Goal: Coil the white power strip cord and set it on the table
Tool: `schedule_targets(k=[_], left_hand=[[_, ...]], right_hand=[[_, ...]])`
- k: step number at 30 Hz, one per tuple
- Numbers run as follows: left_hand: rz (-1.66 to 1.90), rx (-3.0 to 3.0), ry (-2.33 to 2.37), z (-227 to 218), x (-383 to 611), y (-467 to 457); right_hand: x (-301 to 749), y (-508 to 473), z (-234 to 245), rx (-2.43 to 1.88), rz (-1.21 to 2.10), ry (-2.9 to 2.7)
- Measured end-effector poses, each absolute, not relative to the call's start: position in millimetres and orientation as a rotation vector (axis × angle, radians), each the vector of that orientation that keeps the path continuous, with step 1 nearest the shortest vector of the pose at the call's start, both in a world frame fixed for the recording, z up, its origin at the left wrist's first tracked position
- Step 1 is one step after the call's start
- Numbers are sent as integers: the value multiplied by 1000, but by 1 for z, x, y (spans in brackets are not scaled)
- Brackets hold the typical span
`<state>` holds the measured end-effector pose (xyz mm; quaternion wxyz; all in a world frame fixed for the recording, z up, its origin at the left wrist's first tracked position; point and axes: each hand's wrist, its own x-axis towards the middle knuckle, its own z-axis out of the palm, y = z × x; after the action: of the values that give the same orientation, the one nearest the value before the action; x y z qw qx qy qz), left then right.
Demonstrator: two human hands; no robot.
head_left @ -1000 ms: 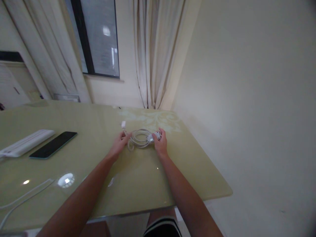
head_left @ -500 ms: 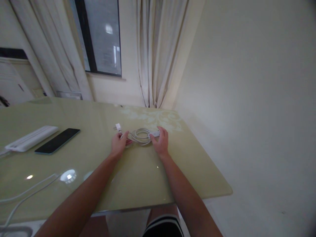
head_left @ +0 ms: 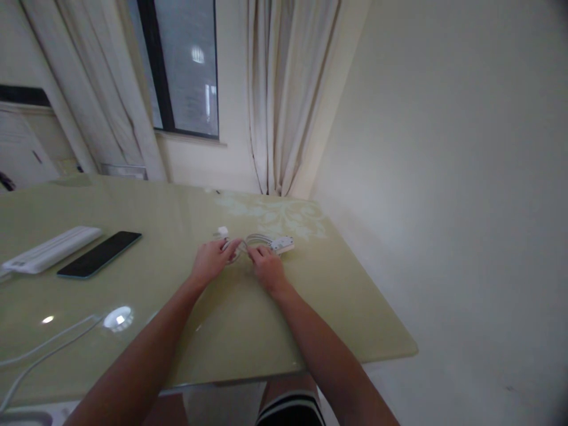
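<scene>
A coiled pale cable [head_left: 260,238] lies on the table in front of me, partly covered by my hands. At its right end sits a small white power strip [head_left: 283,244], apart from my fingers. The white plug [head_left: 222,231] rests at the far left of the coil, just beyond my fingers. My left hand [head_left: 213,257] is closed on the cable near the plug. With the fingertips of my right hand [head_left: 267,265] I pinch the cable at the coil's near left side, close to my left fingers.
On the left lie a black phone [head_left: 100,254] and a long white power strip [head_left: 51,249]. A loose white cable [head_left: 48,349] runs along the near left of the glossy table [head_left: 350,319]. A wall [head_left: 444,177] stands at the right, curtains [head_left: 284,100] behind.
My right hand has left the small power strip and moved left onto the cable. The plug and my left fingers have shifted slightly right, and both hands are now close together.
</scene>
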<state>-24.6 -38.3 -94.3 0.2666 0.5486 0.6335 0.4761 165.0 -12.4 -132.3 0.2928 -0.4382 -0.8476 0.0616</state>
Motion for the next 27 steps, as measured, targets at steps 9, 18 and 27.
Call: schedule_targets(k=[9, 18, 27], left_hand=[[1311, 1729, 2350, -97, -47, -34], [1463, 1509, 2156, -116, -54, -21], [1116, 2690, 1797, -125, -8, -40]], right_hand=[[184, 1, -135, -1081, 206, -2008], [185, 0, -129, -854, 621, -1457], [173, -10, -105, -664, 1091, -951]])
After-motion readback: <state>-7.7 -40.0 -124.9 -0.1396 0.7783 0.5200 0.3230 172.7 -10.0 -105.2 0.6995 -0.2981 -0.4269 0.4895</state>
